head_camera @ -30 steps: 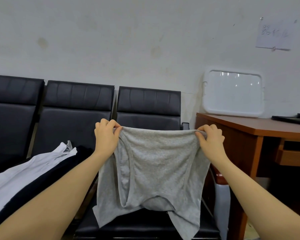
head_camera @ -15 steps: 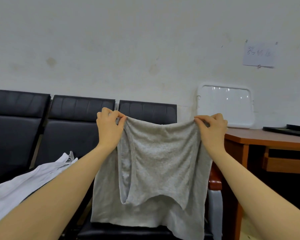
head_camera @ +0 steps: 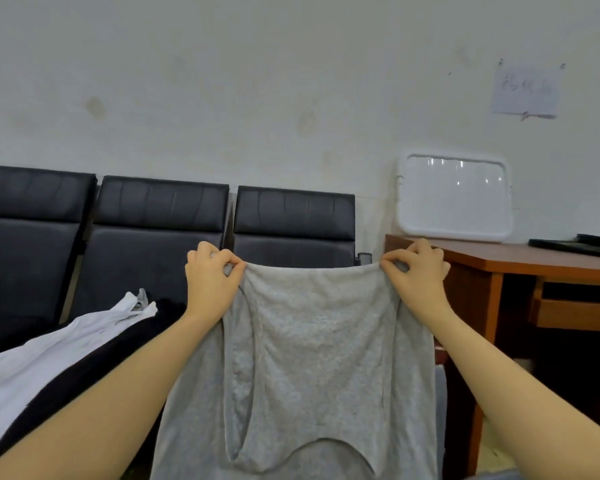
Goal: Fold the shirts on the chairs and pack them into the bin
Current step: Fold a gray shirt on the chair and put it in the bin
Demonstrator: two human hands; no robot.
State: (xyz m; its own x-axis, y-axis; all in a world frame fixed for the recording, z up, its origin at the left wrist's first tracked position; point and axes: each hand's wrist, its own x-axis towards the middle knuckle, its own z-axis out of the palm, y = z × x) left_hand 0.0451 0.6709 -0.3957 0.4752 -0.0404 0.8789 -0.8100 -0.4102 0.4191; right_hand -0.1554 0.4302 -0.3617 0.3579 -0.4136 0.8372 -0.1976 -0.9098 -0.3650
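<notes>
A pale wall [head_camera: 257, 81] with faint stains fills the upper half of the view. A small sheet of paper [head_camera: 526, 92] with handwriting too blurred to read is pinned to it at the upper right. Below the paper stands a brown wooden desk [head_camera: 548, 263] at the right side. A white rectangular tray [head_camera: 454, 199] stands on its long edge at the back left corner of the desk top, leaning against the wall. A flat black object [head_camera: 579, 244] lies along the desk's back edge toward the right; what it is cannot be told. Under the desk top, a wooden drawer front [head_camera: 575, 311] shows beneath a dark gap.
</notes>
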